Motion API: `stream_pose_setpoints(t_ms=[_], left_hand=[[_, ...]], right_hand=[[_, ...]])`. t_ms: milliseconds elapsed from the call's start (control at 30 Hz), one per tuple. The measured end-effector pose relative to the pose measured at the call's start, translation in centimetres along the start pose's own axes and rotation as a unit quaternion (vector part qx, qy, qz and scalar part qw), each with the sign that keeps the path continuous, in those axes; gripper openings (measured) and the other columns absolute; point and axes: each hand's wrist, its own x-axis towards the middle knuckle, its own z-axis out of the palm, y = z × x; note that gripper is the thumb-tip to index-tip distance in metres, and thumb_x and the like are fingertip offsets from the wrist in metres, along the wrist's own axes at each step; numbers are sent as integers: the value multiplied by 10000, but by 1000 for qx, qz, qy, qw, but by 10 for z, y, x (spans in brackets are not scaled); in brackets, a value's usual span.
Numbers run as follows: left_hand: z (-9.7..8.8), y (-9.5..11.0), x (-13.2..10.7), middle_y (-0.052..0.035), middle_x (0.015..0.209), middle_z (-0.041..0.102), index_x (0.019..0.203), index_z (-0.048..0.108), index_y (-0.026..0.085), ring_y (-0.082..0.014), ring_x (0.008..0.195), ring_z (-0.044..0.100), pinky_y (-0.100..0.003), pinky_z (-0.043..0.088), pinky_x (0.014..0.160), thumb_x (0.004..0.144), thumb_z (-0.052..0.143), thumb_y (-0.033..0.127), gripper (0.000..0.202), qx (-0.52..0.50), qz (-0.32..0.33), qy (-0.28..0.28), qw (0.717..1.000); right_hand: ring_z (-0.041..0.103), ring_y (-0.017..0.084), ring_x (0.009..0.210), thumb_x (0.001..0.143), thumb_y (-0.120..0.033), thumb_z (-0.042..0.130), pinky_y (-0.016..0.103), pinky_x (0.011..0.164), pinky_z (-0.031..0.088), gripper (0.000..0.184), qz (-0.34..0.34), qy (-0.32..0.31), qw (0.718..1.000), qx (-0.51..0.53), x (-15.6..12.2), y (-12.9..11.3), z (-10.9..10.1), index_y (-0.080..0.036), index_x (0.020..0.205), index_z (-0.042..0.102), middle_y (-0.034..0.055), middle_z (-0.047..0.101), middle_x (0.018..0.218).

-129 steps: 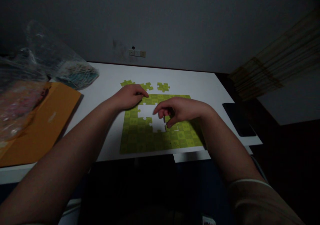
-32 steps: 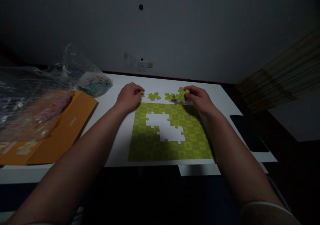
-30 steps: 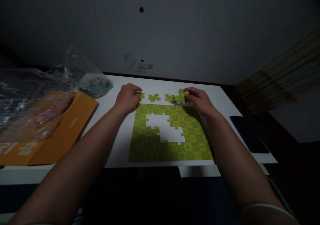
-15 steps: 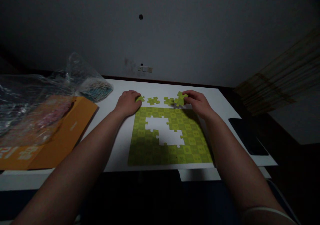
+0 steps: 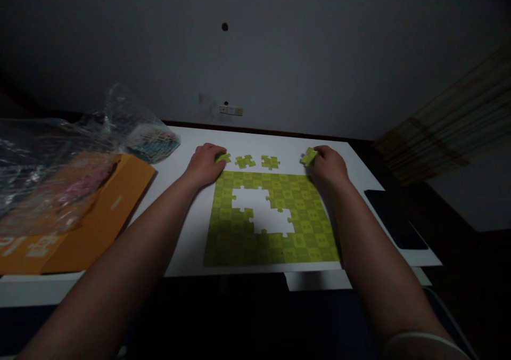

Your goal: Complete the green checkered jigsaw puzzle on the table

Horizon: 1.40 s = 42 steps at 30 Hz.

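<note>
A green jigsaw puzzle [image 5: 307, 227] lies flat on the white table [image 5: 187, 232], with a jagged white gap in its middle. My right hand [image 5: 329, 165] is at the puzzle's far right corner, fingers pinched on a green puzzle piece [image 5: 308, 156]. My left hand [image 5: 205, 163] rests curled at the far left corner, its fingertips on another loose piece [image 5: 223, 158]. Two more loose pieces, one [image 5: 245, 161] and another [image 5: 270, 162], lie between my hands along the far edge.
An orange envelope [image 5: 91, 216] lies at the left, with crumpled clear plastic bags [image 5: 59, 157] over and behind it. A dark phone [image 5: 395, 219] sits at the table's right edge. A wall with a socket plate [image 5: 232, 111] stands behind the table.
My right hand left the middle of the puzzle, took a loose piece from the far edge and has now carried it right to the corner. My left hand stayed at the far left corner.
</note>
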Motion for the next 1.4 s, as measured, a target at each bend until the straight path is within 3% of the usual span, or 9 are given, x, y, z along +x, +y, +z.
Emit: stream_pose_setpoints(t_ms=[133, 233, 333, 433, 500, 833, 1067, 1200, 1400], left_hand=[[-1, 0, 0, -131, 1367, 722, 1344, 796, 243, -335, 1327, 656, -528, 516, 1238, 904, 759, 302, 446, -66, 16, 32, 997], [-2, 2, -1, -121, 1345, 704, 1330, 792, 243, -308, 1250, 688, -495, 557, 1189, 847, 814, 238, 484, -111, 14, 59, 992], [-3, 5, -2, -117, 1337, 691, 1310, 795, 242, -287, 1180, 700, -472, 598, 1119, 814, 840, 193, 501, -142, 7, 78, 987], [-3, 8, -2, -112, 1343, 687, 1296, 801, 245, -270, 1144, 702, -441, 625, 1052, 806, 835, 160, 498, -161, 7, 85, 983], [-4, 11, -2, -108, 1348, 694, 1290, 808, 241, -260, 1125, 704, -420, 629, 1024, 807, 818, 132, 496, -169, 3, 92, 981], [-5, 19, -3, -81, 1350, 792, 1369, 800, 229, -213, 947, 742, -396, 646, 966, 887, 755, 167, 489, -260, -99, 92, 956], [-8, 21, -4, -70, 1182, 845, 1323, 820, 213, -238, 884, 749, -410, 650, 948, 911, 717, 244, 425, -201, -106, 74, 971], [-6, 17, -4, -90, 1267, 838, 1281, 832, 228, -288, 1054, 754, -456, 613, 1069, 928, 695, 272, 382, -124, -75, 57, 988], [-1, 14, -3, -138, 1337, 794, 1293, 838, 249, -384, 1287, 676, -594, 523, 1192, 938, 691, 288, 387, -5, -51, 34, 998]], right_hand=[[718, 434, 1221, 975, -321, 590, 578, 1025, 558, 447, 31, -76, 993, -89, -1, 6, 3, -216, 1334, 837, 217, 795, 1327], [672, 459, 1272, 1002, -344, 610, 615, 1066, 537, 442, 2, -56, 989, -140, -5, -1, 5, -191, 1341, 850, 251, 770, 1315], [637, 449, 1322, 1035, -321, 558, 625, 1154, 497, 468, -102, -35, 985, -133, -10, -14, 7, -147, 1374, 831, 260, 750, 1336], [639, 410, 1320, 1047, -270, 494, 597, 1206, 481, 502, -218, -67, 971, -76, -17, -33, 14, -145, 1423, 802, 218, 768, 1398], [637, 405, 1320, 1053, -272, 489, 592, 1197, 501, 510, -253, -94, 962, -51, -22, -43, 20, -164, 1453, 786, 191, 779, 1424], [615, 405, 1344, 1054, -293, 505, 588, 1186, 528, 525, -248, -135, 959, -39, -31, -52, 32, -171, 1515, 726, 169, 787, 1431], [572, 437, 1436, 1074, -414, 575, 645, 1224, 500, 556, -276, -156, 948, -17, -34, -62, 34, -205, 1578, 680, 174, 751, 1499], [561, 445, 1456, 1015, -384, 669, 640, 1227, 494, 585, -275, -161, 948, -26, -33, -68, 40, -226, 1578, 677, 175, 767, 1433], [712, 361, 1149, 934, -334, 707, 549, 1073, 566, 650, -227, -169, 958, 52, -32, -71, 19, -259, 1578, 664, 151, 777, 1315]])
